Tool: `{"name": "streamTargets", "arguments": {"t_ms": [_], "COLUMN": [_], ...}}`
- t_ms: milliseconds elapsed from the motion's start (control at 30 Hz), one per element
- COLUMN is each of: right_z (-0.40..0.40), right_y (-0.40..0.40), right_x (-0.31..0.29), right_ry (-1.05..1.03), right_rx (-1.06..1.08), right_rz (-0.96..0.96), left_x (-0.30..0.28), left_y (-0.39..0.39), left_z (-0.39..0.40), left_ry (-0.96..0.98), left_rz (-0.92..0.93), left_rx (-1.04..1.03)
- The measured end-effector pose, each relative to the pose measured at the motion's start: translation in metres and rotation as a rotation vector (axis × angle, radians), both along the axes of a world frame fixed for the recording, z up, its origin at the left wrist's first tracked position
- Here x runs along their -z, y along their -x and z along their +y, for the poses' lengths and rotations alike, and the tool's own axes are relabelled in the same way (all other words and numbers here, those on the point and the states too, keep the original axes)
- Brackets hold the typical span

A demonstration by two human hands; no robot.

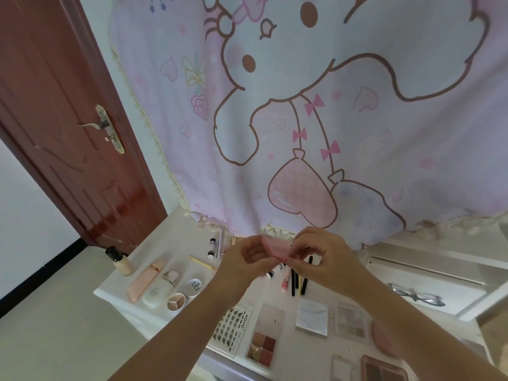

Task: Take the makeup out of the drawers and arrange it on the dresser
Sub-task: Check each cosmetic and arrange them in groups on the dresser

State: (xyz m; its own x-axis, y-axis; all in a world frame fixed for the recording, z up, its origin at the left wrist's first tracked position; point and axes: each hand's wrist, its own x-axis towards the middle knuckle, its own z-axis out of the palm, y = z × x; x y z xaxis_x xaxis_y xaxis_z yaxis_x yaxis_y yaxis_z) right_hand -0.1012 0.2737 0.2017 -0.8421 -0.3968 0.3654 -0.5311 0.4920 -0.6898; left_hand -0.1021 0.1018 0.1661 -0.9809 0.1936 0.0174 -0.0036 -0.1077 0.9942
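Two bare forearms reach in from the bottom edge, with no sleeve, watch, bracelet or ring visible on either. The left hand and right hand are ungloved, with short, plain fingernails; nothing else is worn.

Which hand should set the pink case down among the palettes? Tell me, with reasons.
Right, probably. Both hands pinch the pink case, but the right hand is nearer the palettes: the white marbled compact and eyeshadow palette lie below it, while the left hand sits toward the bottles.
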Motion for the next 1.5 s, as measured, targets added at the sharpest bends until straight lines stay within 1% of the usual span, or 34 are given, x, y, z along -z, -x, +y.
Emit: {"name": "streamTargets", "arguments": {"t_ms": [200,333,500,600,633,733,900,1000,1033,1167,1300,1400,1500], "right_z": [0.01,0.014,0.017,0.017,0.017,0.024,0.031,0.035,0.035,0.037,0.04,0.039,0.037], "right_y": [0.005,0.0,-0.009,-0.01,-0.009,-0.005,0.006,0.012,0.014,0.016,0.012,0.004,-0.001], "right_x": [-0.001,-0.002,-0.001,0.002,0.004,0.01,0.019,0.034,0.041,0.077,0.127,0.167,0.193], "right_ry": [-0.119,-0.219,-0.237,-0.212,-0.181,-0.03,0.008,0.086,0.103,0.068,0.07,-0.001,-0.135], "right_rx": [-0.117,-0.101,-0.133,-0.154,-0.134,-0.01,0.022,0.062,0.077,0.18,0.249,0.262,0.233], "right_rz": [-0.089,0.09,0.209,0.208,0.171,-0.068,-0.252,-0.487,-0.532,-0.551,-0.753,-0.822,-0.819], "left_x": [0.0,-0.002,0.003,0.008,0.01,0.016,0.026,0.04,0.045,0.076,0.114,0.142,0.162], "left_y": [0.001,0.001,0.0,-0.001,-0.002,-0.002,-0.001,-0.001,-0.003,-0.017,-0.039,-0.056,-0.068], "left_z": [0.001,0.001,0.0,0.002,0.002,0.004,0.006,0.004,0.004,0.007,0.014,0.021,0.028], "left_ry": [0.036,0.056,0.04,0.009,0.008,0.045,0.017,0.048,0.071,0.202,0.358,0.486,0.691], "left_rz": [0.004,0.007,0.008,-0.001,-0.01,-0.048,-0.113,-0.197,-0.223,-0.321,-0.444,-0.506,-0.482], "left_rx": [0.142,0.198,0.223,0.218,0.225,0.25,0.244,0.197,0.178,0.125,0.062,0.008,0.057]}}
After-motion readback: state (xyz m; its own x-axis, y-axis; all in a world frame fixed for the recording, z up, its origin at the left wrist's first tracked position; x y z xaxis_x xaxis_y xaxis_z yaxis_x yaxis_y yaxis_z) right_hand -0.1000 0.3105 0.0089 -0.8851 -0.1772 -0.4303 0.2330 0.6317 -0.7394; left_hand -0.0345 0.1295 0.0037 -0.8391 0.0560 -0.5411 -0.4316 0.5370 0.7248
